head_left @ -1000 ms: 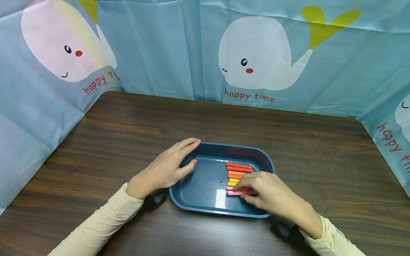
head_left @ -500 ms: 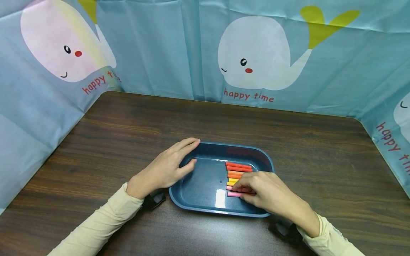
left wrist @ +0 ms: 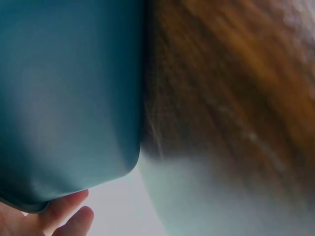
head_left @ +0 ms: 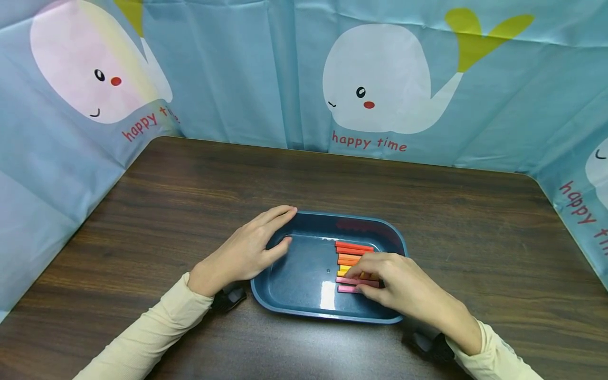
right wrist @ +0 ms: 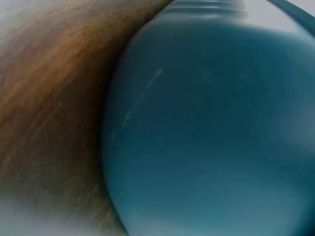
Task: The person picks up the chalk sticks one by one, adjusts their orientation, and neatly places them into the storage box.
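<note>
A dark blue tray (head_left: 304, 315) stands on the table in the head view. My left hand (head_left: 247, 250) rests at its left end, fingers straight at the far-left rim and thumb over the inside. The left wrist view shows two fingertips (left wrist: 78, 221) beside the tray's outer wall. On the tray floor lie several short coloured sticks in a row: red (head_left: 353, 245), orange (head_left: 348, 257), yellow (head_left: 343, 273), light pink (head_left: 356, 282) and pink (head_left: 348, 289). Over their right ends is my right hand (head_left: 404, 282), index fingertip at the yellow, thumb at the pink, light pink showing between.
The brown wooden table (head_left: 190, 179) surrounds the tray. A light blue curtain (head_left: 237, 68) with printed whales stands behind and at the sides. The right wrist view is mostly filled by the tray's outer wall (right wrist: 206, 123). Black wrist devices (head_left: 230, 298) sit under both wrists.
The right index fingertip has moved from the light pink stick back to the yellow. The front pink stick has shifted slightly toward the front, leaving a gap. The left hand keeps its place.
</note>
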{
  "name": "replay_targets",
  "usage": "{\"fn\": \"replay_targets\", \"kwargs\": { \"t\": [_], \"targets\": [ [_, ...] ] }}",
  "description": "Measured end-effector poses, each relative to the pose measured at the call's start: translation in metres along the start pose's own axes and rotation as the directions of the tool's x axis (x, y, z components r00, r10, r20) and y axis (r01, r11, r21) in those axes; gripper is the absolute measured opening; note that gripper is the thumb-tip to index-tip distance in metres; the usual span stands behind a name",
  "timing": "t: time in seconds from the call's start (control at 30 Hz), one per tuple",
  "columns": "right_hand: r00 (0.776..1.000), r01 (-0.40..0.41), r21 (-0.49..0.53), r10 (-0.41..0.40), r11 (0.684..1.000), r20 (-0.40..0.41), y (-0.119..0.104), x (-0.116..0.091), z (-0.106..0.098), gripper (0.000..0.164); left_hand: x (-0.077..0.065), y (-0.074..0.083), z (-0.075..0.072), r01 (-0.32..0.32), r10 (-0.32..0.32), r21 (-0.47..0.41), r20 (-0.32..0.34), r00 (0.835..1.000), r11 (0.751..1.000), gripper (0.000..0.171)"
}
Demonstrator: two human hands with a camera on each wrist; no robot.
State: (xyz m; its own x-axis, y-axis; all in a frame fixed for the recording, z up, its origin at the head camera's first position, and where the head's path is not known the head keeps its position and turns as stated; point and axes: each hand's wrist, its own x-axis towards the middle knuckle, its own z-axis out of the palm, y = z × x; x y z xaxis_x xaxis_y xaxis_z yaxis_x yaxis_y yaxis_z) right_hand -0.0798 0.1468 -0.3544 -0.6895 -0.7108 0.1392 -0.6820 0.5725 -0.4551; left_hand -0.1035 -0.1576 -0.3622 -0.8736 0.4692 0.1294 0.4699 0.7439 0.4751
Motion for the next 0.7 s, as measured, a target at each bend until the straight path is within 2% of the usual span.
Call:
{"fn": "replay_targets", "kwargs": {
  "t": [0.13, 0.37, 0.53, 0.7],
  "targets": [
    [0.999, 0.037, 0.032, -0.036, 0.999, -0.035, 0.001, -0.001, -0.001, 0.019, 0.0, -0.001, 0.001, -0.014, 0.014, -0.013, -0.009, 1.0, 1.0, 0.059],
    [0.993, 0.057, -0.011, -0.058, 0.998, -0.102, 0.002, -0.003, -0.007, 0.025, -0.001, -0.004, 0.002, -0.021, 0.02, -0.019, -0.013, 1.0, 1.0, 0.059],
    [0.97, 0.118, -0.042, -0.124, 0.992, -0.208, 0.007, -0.003, -0.013, 0.028, 0.0, -0.003, 0.001, -0.021, 0.021, -0.003, -0.026, 0.999, 1.0, 0.059],
    [0.946, 0.12, -0.05, -0.13, 0.991, -0.297, 0.012, -0.002, -0.021, 0.035, 0.001, -0.002, -0.001, -0.034, 0.034, 0.005, -0.063, 0.997, 0.999, 0.058]
  ]
}}
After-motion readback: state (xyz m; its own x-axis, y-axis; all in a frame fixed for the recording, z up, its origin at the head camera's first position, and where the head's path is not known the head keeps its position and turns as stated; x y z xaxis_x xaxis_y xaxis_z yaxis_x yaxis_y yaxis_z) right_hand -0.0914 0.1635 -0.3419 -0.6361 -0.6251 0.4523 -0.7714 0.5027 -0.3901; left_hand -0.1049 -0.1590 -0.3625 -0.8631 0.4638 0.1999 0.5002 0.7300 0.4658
